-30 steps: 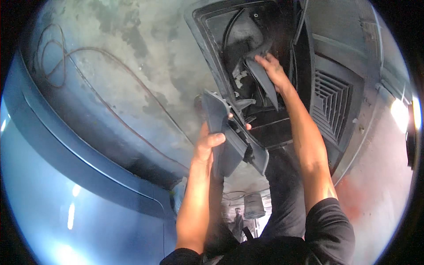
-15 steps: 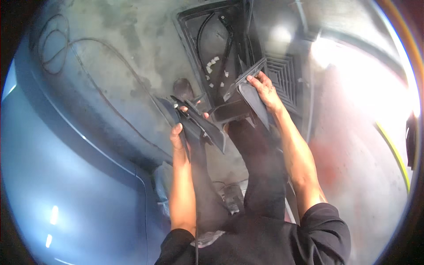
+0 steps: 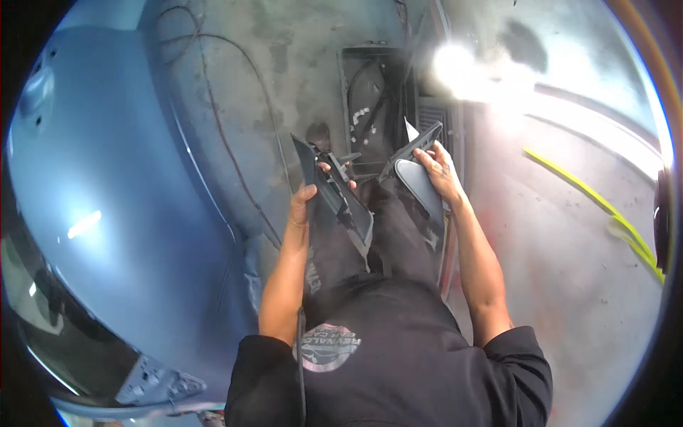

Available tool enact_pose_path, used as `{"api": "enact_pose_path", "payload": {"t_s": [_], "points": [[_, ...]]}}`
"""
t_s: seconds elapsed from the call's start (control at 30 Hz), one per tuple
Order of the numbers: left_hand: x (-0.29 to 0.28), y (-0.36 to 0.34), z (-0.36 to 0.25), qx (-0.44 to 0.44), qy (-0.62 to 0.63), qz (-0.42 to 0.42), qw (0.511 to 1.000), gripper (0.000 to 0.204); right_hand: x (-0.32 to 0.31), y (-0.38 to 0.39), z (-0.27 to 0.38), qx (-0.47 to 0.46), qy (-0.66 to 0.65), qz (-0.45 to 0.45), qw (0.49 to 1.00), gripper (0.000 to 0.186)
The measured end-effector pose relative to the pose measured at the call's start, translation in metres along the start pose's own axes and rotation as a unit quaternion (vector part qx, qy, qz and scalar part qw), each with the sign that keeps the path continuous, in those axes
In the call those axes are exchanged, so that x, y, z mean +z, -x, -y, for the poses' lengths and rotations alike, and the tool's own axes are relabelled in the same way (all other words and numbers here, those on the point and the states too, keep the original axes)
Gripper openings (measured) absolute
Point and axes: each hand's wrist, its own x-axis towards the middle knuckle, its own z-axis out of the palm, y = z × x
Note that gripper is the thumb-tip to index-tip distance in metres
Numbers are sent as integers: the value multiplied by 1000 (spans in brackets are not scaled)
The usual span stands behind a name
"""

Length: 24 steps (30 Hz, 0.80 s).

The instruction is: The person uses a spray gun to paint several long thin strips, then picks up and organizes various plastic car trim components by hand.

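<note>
My left hand (image 3: 304,198) is closed around a cluster of dark, angular plastic trim pieces (image 3: 333,193). Its thumb lies on the near side, and some fingertips show between the pieces. Opposite it, my right hand (image 3: 442,176) grips a pair of trim pieces by their upper edge. One is a smooth grey triangular trim piece (image 3: 418,186) with rounded corners; the other is a narrow dark trim piece (image 3: 420,146) behind it. A small gap separates what the two hands hold. Both sets are held up over my legs.
A blue car body panel (image 3: 163,164) curves along the left side. On the floor ahead stands a black open tray (image 3: 346,92) with small white pieces in it. A dark cable (image 3: 220,128) loops over the floor. A yellow strip (image 3: 583,186) lies at right.
My view has shifted, so more of the car shows at left and the tray appears farther off. Both hands keep their pieces, and the right-hand grey piece now shows more of its face.
</note>
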Motion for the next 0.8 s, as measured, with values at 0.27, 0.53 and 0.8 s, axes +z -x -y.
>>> {"api": "enact_pose_path", "payload": {"t_s": [0.27,0.53,0.8], "points": [[25,109,73,94,4,-17,995,57,-28,71,-37,21,29,128,991,39],[18,236,164,178,3,-58,982,54,-39,125,-112,22,128,213,968,41],[-9,363,195,308,111,-95,940,50,68,222,-59,-26,249,301,920,34]]}}
